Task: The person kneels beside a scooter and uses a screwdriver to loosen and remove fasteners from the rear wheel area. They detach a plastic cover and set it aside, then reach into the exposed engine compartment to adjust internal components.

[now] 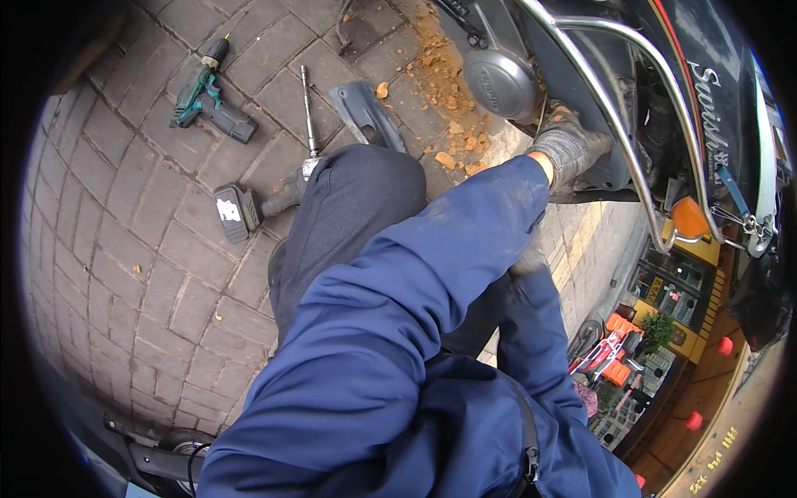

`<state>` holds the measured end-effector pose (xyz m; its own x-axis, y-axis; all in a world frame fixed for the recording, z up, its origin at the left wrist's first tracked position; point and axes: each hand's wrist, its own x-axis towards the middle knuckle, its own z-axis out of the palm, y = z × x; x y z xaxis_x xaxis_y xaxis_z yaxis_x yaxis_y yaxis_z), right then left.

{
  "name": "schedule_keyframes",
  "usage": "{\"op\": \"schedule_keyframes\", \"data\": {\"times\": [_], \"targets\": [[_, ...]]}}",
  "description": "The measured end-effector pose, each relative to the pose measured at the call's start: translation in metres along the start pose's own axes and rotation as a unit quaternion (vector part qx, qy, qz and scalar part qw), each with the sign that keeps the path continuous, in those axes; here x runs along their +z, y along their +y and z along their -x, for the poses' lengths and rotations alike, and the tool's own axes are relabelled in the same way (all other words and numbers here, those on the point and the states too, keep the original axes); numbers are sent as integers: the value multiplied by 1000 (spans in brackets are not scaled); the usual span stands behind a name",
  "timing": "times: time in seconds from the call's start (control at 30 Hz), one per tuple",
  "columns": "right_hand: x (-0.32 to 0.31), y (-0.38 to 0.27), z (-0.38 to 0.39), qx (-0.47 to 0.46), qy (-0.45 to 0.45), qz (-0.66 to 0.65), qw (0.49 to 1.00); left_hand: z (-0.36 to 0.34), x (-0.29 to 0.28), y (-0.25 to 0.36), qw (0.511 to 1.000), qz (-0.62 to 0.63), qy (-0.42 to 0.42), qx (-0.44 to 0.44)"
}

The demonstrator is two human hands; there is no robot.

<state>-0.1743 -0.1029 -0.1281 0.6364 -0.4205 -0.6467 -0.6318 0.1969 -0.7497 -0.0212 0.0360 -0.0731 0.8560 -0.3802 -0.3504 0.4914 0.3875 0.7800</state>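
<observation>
My left hand (569, 143), in a grey knit glove, reaches into the scooter (697, 83), its fingers curled beside the round silver engine cover (498, 83); what they hold is hidden. Below that forearm, my right hand (527, 253), also gloved, shows only partly behind the blue sleeve, its fingers hidden. Chrome guard bars (614, 116) arch over the dark lower panel. By my bent knee lies a power tool (237, 212) with a long extension (309, 108), beside a loose grey plastic part (357, 112).
A green-and-black drill (207, 104) lies on the paving (124, 216) at upper left. Orange-brown dirt clumps (448, 133) are scattered beside the scooter. Black wheeled equipment (158, 456) is at lower left. A red vehicle (610, 349) and a yellow shopfront (677, 332) appear in the background at right.
</observation>
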Motion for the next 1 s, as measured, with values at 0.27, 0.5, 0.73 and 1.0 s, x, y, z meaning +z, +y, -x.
{"op": "schedule_keyframes", "data": {"times": [0.27,0.5,0.73,1.0], "targets": [[-27,81,-48,-45,-55,3,997,1,-2,-2,1000,-7,2,16],[-25,76,-69,-53,-74,13,996,-2,1,-9,999,-4,18,38],[-23,66,-83,-61,-90,17,994,-1,-4,-2,999,-51,-3,9],[-31,95,-72,-52,-81,15,995,-5,-1,-5,999,-44,-10,-9]]}}
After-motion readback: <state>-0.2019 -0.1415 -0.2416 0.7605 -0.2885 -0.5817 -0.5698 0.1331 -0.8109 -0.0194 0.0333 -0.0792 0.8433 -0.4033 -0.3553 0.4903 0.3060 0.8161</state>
